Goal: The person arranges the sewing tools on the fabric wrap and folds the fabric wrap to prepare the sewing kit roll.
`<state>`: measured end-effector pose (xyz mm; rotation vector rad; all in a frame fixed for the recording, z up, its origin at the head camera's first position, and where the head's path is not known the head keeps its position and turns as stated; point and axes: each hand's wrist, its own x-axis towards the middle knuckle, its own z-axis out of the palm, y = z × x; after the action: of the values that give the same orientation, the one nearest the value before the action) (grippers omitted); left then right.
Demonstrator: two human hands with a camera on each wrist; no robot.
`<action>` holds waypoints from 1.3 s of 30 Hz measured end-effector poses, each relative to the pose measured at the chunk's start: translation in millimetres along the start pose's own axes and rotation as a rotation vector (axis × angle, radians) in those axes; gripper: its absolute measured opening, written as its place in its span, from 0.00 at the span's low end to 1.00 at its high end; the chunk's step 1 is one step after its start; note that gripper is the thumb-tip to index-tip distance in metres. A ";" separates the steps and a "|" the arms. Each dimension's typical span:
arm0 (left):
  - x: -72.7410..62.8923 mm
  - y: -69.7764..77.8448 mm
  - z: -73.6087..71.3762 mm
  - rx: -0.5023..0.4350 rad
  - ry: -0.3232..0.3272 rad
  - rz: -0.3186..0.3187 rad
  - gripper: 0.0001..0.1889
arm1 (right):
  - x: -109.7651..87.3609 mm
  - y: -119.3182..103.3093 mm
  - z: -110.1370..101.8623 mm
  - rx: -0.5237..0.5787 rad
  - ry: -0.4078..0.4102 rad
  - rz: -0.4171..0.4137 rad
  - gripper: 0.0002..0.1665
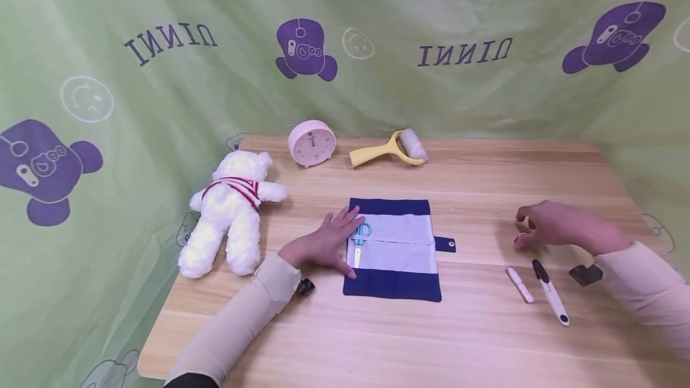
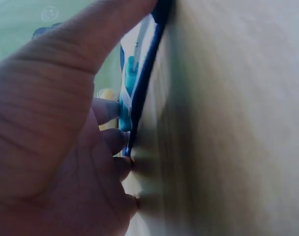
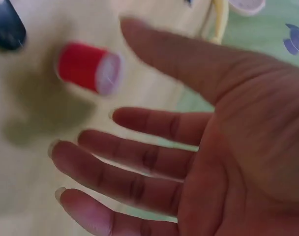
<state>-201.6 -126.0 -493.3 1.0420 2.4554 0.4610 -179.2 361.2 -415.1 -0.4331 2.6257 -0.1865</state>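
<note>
My left hand [image 1: 326,244] rests at the left edge of an unfolded navy fabric pouch [image 1: 392,285], its fingers spread. In the left wrist view the fingertips lie along the pouch's edge, with the thumb over it. Turquoise-handled scissors [image 1: 359,238] sit under the pouch's elastic band, beside that hand. At the right, my right hand [image 1: 560,226] is held over the table with parted fingers and holds nothing. A spool of red thread [image 3: 80,66] stands just beyond its thumb and fingertips in the right wrist view.
A small pink-and-white stick [image 1: 520,285] and a slim black-and-white tool [image 1: 552,295] lie near the right hand. A yellow-handled lint roller [image 1: 377,151] and round pink clock [image 1: 312,143] are at the back. A white teddy bear [image 1: 223,220] lies left.
</note>
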 end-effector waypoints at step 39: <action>-2.4 5.6 0.6 0.021 0.000 -0.021 0.69 | 129.9 -200.7 4.1 0.117 0.317 -0.690 0.05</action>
<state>-196.5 -124.0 -490.6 1.0241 2.4742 0.4292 -232.2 128.7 -433.2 -1.3491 2.6286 -0.6704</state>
